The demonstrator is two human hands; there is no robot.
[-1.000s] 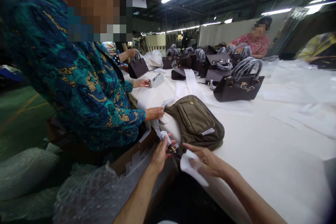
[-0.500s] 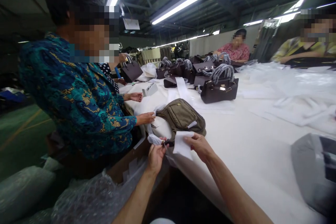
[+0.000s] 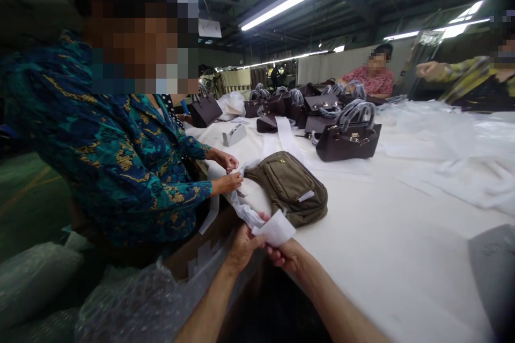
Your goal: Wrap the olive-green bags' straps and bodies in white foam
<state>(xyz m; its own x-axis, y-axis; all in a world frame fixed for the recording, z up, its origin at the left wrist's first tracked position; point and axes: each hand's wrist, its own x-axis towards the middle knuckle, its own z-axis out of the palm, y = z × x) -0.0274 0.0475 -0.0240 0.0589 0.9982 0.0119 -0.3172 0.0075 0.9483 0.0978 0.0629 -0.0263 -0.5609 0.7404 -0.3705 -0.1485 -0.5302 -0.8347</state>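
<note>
The olive bag (image 3: 298, 187) lies flat on the white-covered desk (image 3: 386, 246), front pocket up; its strap, mostly hidden in pale wrapping (image 3: 245, 211), loops out from the bag's left side; both of the wearer's hands are at that loop's near end, just off the bag's near-left corner. The left hand (image 3: 241, 249) seems to pinch the covered strap, thumb on the near side and fingers behind, partly hidden by a white paper piece (image 3: 278, 229); the right hand (image 3: 290, 254) has its fingers curled together under that paper, and whether they pinch its edge I cannot tell. The step in hand looks like covering the near end of the strap; the paper stands loose and upright, so I would judge this stretch unfinished. The next move calls for steadying the strap with the left hand while the right hand draws the paper snugly around it, without tugging against the co-worker's hands (image 3: 228, 184), which work the same loop left of the bag; beyond the bag, well apart, stands a dark handbag (image 3: 349, 142) with covered handles.
</note>
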